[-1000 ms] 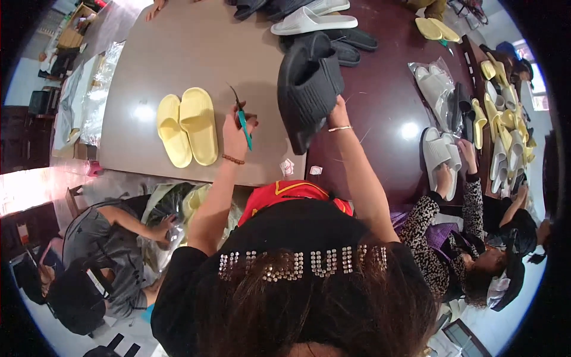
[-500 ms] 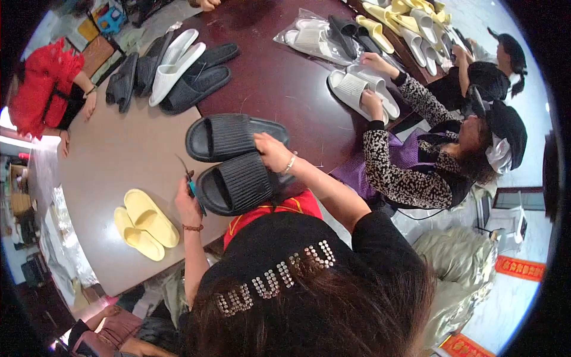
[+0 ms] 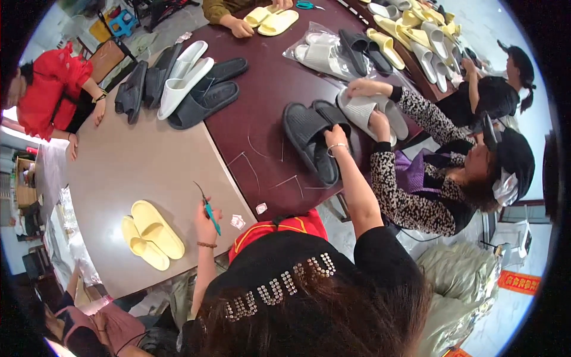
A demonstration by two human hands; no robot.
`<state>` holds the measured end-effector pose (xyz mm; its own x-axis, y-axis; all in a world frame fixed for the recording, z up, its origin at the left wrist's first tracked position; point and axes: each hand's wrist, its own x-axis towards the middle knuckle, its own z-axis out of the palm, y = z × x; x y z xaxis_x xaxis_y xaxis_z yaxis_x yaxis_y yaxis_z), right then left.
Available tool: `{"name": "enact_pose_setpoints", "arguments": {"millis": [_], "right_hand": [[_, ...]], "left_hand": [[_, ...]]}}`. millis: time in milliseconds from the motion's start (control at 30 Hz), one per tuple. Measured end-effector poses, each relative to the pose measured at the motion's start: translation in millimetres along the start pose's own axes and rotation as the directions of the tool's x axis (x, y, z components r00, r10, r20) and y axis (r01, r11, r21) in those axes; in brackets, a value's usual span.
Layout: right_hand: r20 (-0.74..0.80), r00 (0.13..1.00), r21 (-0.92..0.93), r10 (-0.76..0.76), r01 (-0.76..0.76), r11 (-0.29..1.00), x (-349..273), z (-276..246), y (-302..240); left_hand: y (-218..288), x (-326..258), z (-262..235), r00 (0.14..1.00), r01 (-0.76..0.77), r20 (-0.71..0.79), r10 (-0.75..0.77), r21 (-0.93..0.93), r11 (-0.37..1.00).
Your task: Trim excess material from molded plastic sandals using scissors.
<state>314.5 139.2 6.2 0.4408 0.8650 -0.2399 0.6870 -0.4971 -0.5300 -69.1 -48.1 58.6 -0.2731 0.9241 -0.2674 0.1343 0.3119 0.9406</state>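
**Dark slippers [image 3: 302, 132] gripped over dk-red tabletop [image 3: 267, 77]**

Pair's clasped by R hand [image 3: 337, 137], fingers closed, partly hidden; contact w/ table can't be told. Teal-handled tool [image 3: 209, 213] is held in curled L hand [image 3: 204, 227], over beige tabletop [image 3: 119, 166], yellow slippers [image 3: 159, 235] set nearby at L. Loose threads [image 3: 253, 169] are strewn across dk-red half, white slips [image 3: 237, 222] scattered nr seam. Grey slippers [image 3: 358, 113] just alongside are handled by co-worker [image 3: 428, 160]. Blue stool [image 3: 122, 24]'s seen at back, greenish sacks [image 3: 458, 279] heaped at R.
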Motion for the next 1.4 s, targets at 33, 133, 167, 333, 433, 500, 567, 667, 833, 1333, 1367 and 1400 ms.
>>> {"name": "enact_pose_setpoints", "arguments": {"millis": [33,133,167,333,433,500,567,667,833,1333,1367,1400], "right_hand": [[-0.012,1.0,-0.067,0.025,-0.026,0.997,-0.7,2.9,4.2],[-0.059,0.997,-0.077,0.04,-0.045,0.996,-3.2,13.9,8.5],[-0.044,0.999,-0.087,0.021,-0.025,0.996,-2.7,15.4,6.4],[0.003,0.996,-0.092,-0.086,0.086,0.992,-6.8,37.2,-15.9],[0.018,0.974,0.052,-0.227,0.226,0.973,12.0,14.7,1.7],[-0.193,0.923,0.031,-0.334,0.346,0.938,12.7,-9.5,-4.3],[-0.2,0.978,-0.071,0.059,-0.075,0.995,78.6,-25.5,53.0],[-0.14,0.878,0.526,0.458,-0.326,0.786,53.0,-39.6,6.1],[-0.326,0.845,0.471,0.423,-0.243,0.848,10.8,-30.8,11.0],[0.159,0.946,0.832,-0.284,0.027,0.554,6.2,29.1,82.2],[0.191,0.949,0.848,-0.25,-0.032,0.529,-10.4,26.4,63.8],[0.221,0.958,0.849,-0.181,-0.098,0.52,-39.4,6.5,63.8]], "left_hand": [[-3.2,-3.3,1.5,1.0,0.018,0.012,-0.018,-0.014,1.0],[-9.2,-11.3,5.9,0.998,0.061,0.02,-0.061,-0.001,0.998],[-10.8,-15.2,6.8,0.996,0.085,0.023,-0.086,0.031,0.996],[-43.6,-42.0,-2.3,0.991,0.091,-0.09,-0.099,-0.094,0.991],[-53.3,-47.5,9.9,0.994,0.047,-0.103,-0.02,0.27,0.962],[-36.7,-38.5,18.5,0.979,-0.084,-0.147,0.144,0.357,0.93],[-18.4,-28.0,17.9,0.985,-0.073,-0.117,0.126,0.378,0.923],[-14.2,-56.5,-8.9,0.932,0.064,-0.357,0.07,0.351,0.934],[-38.7,-75.6,-85.4,0.653,0.233,-0.65,0.388,0.66,0.714],[-83.0,7.6,-105.5,0.76,-0.041,-0.335,0.557,0.831,0.555],[-86.7,18.1,-86.0,0.725,-0.107,-0.303,0.618,0.838,0.535],[-75.1,9.4,-53.6,0.821,-0.11,-0.253,0.512,0.81,0.576]]}}
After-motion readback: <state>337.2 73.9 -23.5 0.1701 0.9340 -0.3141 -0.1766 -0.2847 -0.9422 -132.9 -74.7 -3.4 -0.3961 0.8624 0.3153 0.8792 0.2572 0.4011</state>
